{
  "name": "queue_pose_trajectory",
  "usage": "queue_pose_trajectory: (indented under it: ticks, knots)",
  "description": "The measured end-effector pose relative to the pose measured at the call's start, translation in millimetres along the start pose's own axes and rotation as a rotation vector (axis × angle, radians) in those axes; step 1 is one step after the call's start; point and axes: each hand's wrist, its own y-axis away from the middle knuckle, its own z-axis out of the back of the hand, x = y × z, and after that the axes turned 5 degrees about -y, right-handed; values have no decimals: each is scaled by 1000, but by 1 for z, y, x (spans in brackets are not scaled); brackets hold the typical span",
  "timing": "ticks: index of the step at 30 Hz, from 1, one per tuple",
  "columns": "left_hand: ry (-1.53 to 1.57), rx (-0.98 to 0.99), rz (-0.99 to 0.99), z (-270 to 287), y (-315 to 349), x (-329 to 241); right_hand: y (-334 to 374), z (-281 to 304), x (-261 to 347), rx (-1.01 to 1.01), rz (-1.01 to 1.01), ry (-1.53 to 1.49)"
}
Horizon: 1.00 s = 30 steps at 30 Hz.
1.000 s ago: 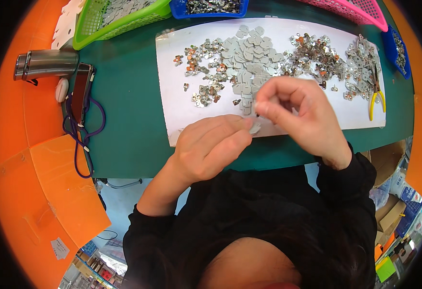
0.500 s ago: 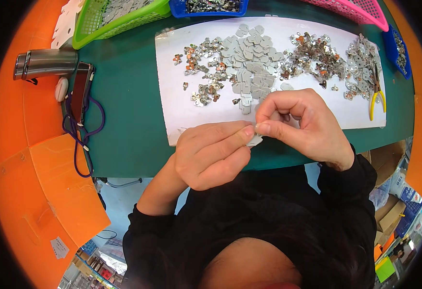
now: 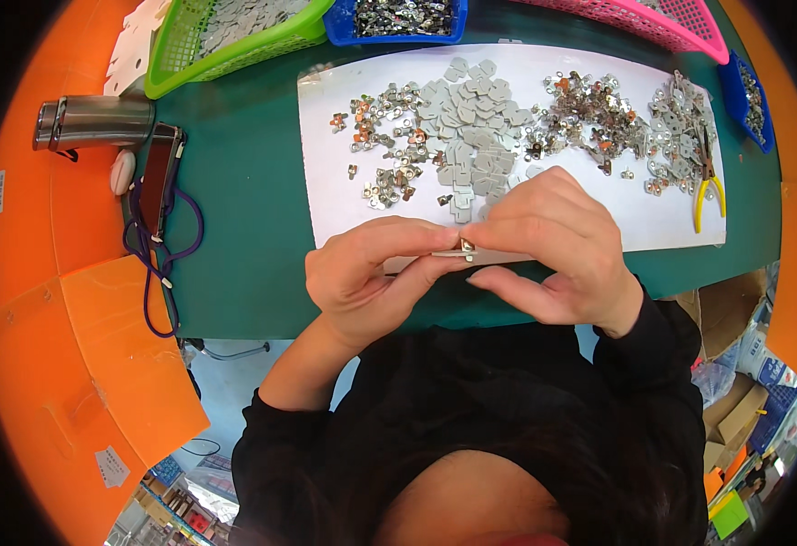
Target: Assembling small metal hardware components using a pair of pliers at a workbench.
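My left hand (image 3: pixel 362 273) pinches a thin grey plate (image 3: pixel 451 255) between thumb and fingertips, held edge-on above the front of the white sheet (image 3: pixel 344 214). At the plate's right end is a small shiny metal clip (image 3: pixel 468 245). The index fingertip of my right hand (image 3: pixel 562 246) touches the clip from above, while its thumb stands apart below. Beyond my hands lies a pile of grey plates (image 3: pixel 476 114). Loose metal clips (image 3: pixel 389 173) lie to its left, and a heap of small metal pieces (image 3: pixel 589 118) to its right.
Yellow-handled pliers (image 3: pixel 710 196) lie at the sheet's right, beside plates with fittings (image 3: pixel 676 127). A green basket (image 3: pixel 243 55), blue bins (image 3: pixel 398 38) and a pink basket (image 3: pixel 662 36) line the back. A steel flask (image 3: pixel 98 121) and a corded phone (image 3: pixel 155 177) are at left.
The plate has turned edge-on, and the clip at its end now shows. My right thumb has come away from the index finger. My left hand has changed its grip to a flatter pinch.
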Motion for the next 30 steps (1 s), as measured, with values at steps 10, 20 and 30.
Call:
queue_pose_trajectory:
  ticks: [10,20,30]
  knots:
    - [-123,147,87,2,-8,-9,9,-10,-8,-81,130,22]
    - [-220,70,69,-4,6,-16,13,-11,-4,-206,165,-28]
    - [221,34,180,-41,8,-3,24,-6,2,-380,48,-37]
